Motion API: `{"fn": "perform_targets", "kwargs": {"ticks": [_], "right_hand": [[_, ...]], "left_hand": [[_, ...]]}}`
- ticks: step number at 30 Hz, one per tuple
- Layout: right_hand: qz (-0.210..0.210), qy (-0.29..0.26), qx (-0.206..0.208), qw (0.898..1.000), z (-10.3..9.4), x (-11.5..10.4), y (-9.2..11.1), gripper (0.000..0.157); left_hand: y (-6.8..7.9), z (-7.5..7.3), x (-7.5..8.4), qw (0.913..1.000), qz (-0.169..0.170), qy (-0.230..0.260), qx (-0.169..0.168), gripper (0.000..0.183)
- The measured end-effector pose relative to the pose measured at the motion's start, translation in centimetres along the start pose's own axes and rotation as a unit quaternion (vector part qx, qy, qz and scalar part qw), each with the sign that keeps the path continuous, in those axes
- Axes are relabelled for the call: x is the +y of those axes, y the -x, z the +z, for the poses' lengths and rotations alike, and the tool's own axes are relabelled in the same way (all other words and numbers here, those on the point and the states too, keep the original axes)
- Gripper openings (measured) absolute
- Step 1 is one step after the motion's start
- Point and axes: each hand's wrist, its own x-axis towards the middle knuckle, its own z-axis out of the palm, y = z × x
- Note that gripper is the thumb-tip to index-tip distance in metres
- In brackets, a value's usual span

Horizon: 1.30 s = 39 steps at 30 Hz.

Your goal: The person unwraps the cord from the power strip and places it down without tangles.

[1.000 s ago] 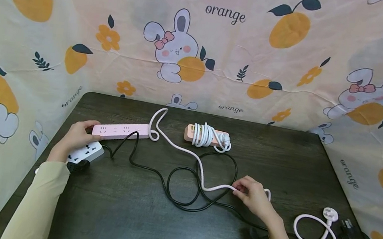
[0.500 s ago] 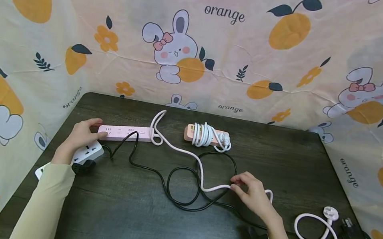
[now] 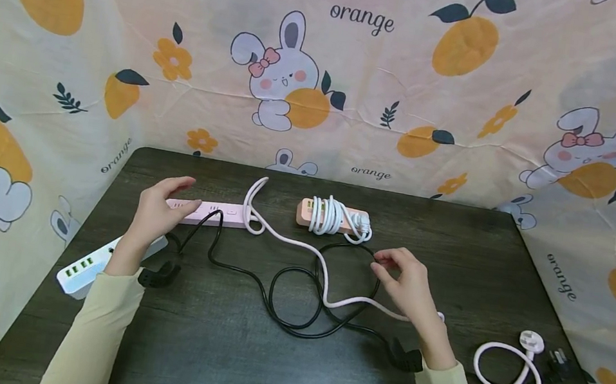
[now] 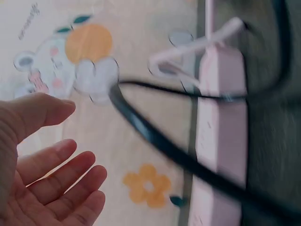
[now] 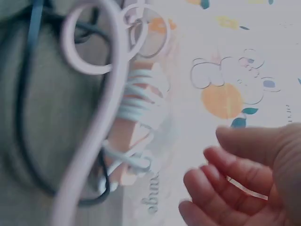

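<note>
Pink strip, head view: point(image 3: 226, 214) lies on the dark table point(image 3: 260, 377), back left, with a black cord point(image 3: 239, 269) arching across it and a pale cord point(image 3: 287, 239) looped at its right end.
Left hand, head view: point(image 3: 157, 214) thumb and fingers parted at the strip's left end, above a white strip point(image 3: 84, 269).
Right hand, head view: point(image 3: 406, 281) fingers bent beside the black cord, contact unclear; the 2 hands well apart.
Left wrist view: palm bare, fingers relaxed, apart from the strip.
Right wrist view: fingers loosely curled, grip free, near a cord-wrapped peach strip point(image 5: 124, 134).
</note>
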Motion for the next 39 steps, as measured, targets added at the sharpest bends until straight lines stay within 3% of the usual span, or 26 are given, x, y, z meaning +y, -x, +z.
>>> {"fn": "perform_targets", "kwargs": {"ticks": [4, 9, 21, 33, 39], "right_hand": [[0.043, 0.004, 0.019, 0.999, 0.4, -0.8, -1.3, 0.011], [0.08, -0.01, 0.025, 0.996, 1.0, -1.7, -2.7, 0.012], [0.146, -0.01, -0.001, 0.989, 2.2, -1.8, -5.0, 0.025], [0.182, -0.01, -0.008, 0.983, 2.7, -0.6, -6.9, 0.028], [0.198, 0.001, -0.024, 0.98, 2.8, -0.1, -7.5, 0.028]], "left_hand": [[-0.1, 1.1, 1.4, 0.9987, 0.044, 0.019, 0.017, 0.042], [-0.4, 2.5, 3.1, 0.9964, 0.079, 0.031, 0.007, 0.043], [-1.1, 6.6, 6.4, 0.9929, 0.099, 0.062, -0.023, 0.045], [-2.4, 11.2, 6.9, 0.9886, 0.103, 0.058, -0.092, 0.044], [-2.9, 13.1, 6.5, 0.9885, 0.089, 0.064, -0.105, 0.043]]}}
